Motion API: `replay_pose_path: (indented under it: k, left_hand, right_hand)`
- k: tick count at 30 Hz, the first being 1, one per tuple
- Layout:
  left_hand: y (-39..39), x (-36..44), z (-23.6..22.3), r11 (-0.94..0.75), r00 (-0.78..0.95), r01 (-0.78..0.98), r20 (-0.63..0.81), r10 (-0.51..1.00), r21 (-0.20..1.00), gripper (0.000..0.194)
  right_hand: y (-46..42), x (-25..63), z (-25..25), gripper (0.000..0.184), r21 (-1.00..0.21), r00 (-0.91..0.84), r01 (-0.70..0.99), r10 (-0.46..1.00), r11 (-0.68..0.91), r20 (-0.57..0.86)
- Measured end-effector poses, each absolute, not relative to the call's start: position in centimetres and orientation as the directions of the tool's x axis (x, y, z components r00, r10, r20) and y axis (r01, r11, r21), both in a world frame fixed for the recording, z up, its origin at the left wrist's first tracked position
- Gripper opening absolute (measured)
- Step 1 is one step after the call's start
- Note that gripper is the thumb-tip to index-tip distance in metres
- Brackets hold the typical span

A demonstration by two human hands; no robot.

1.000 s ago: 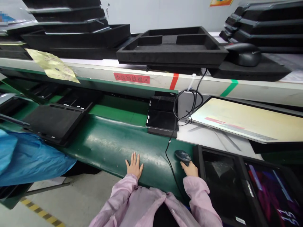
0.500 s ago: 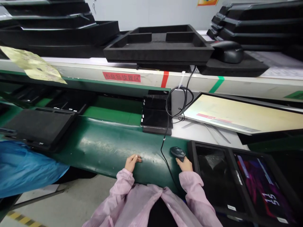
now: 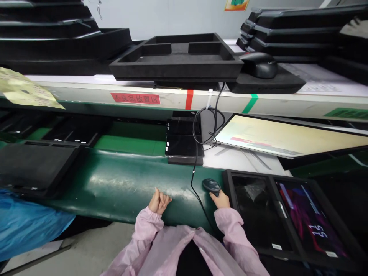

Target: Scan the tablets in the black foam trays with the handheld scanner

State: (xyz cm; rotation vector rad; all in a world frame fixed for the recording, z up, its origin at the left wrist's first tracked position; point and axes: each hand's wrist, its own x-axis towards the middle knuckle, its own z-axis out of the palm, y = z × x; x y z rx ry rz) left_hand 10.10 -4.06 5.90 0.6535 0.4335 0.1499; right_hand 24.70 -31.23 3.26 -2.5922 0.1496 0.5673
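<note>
My right hand [image 3: 220, 199] is wrapped round the handle of a dark handheld barcode scanner [image 3: 212, 185], whose head points away from me over the green mat. Just right of that hand lies a black foam tray [image 3: 227, 184] holding two tablets. The nearer tablet [image 3: 258, 214] has a dark screen; the other tablet [image 3: 309, 214] is lit with a large clock on a red and purple picture. My left hand [image 3: 160, 201] hovers over the green mat [image 3: 123, 180] and holds nothing. Its fingers are loosely bent, with the thumb apart from them.
A monitor [image 3: 287, 134] leans at the right under the shelf. A black cable [image 3: 198, 197] runs down to the mat. Stacked dark tablets [image 3: 184, 145] stand mid-back. Foam trays [image 3: 178, 71] and a mouse [image 3: 260, 65] sit on the shelf. A blue bag [image 3: 28, 222] hangs at left.
The view has turned slightly to the right, so most things sit farther left. My left hand has turned, with its thumb now raised and more fingers showing. The scanner stays in my right hand.
</note>
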Motion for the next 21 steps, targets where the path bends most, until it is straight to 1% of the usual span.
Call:
replay_pose_path:
  k: [1,3,5,7,10,12,13,15,18,21]
  left_hand:
    - [-4.0,10.0,6.0,0.844,0.918,0.015,-0.342,0.201,0.535,0.06]
    - [-3.8,10.0,6.3,0.894,0.942,0.105,-0.33,0.05,0.436,0.06]
    - [-3.6,10.2,6.8,0.898,0.951,0.207,-0.295,-0.092,0.387,0.057]
    - [-3.5,10.5,7.4,0.9,0.961,0.24,-0.219,-0.168,0.365,0.055]
    - [-3.5,10.9,8.1,0.906,0.974,0.226,-0.116,-0.197,0.358,0.066]
    - [-3.4,11.0,8.1,0.902,0.971,0.238,-0.106,-0.214,0.361,0.076]
    - [-3.4,11.0,7.9,0.9,0.969,0.246,-0.118,-0.217,0.361,0.078]
    - [-3.3,11.0,7.1,0.904,0.966,0.245,-0.171,-0.195,0.351,0.07]
    - [-3.2,11.0,5.7,0.916,0.948,0.225,-0.291,-0.127,0.332,0.051]
    - [-3.3,11.0,5.5,0.916,0.925,0.218,-0.371,-0.084,0.336,0.044]
  right_hand:
    - [-31.2,24.7,3.3,0.033,-0.427,0.906,-0.203,-0.004,-0.881,-0.422]
    - [-31.2,24.7,3.3,0.034,-0.413,0.902,-0.201,-0.004,-0.888,-0.432]
    - [-31.2,24.8,3.3,0.034,-0.4,0.899,-0.197,-0.003,-0.895,-0.438]
    - [-31.2,24.8,3.3,0.034,-0.395,0.897,-0.195,0.0,-0.898,-0.441]
    - [-31.1,24.7,3.3,0.036,-0.388,0.892,-0.198,-0.001,-0.9,-0.451]
    - [-31.1,24.6,3.4,0.038,-0.382,0.888,-0.2,-0.002,-0.902,-0.46]
    - [-31.1,24.6,3.4,0.039,-0.379,0.886,-0.202,-0.003,-0.903,-0.465]
    - [-31.1,24.6,3.5,0.04,-0.379,0.882,-0.206,-0.004,-0.902,-0.471]
    - [-31.1,24.6,3.6,0.041,-0.387,0.88,-0.211,-0.002,-0.898,-0.475]
    - [-31.0,24.6,3.7,0.043,-0.387,0.877,-0.22,-0.008,-0.895,-0.48]
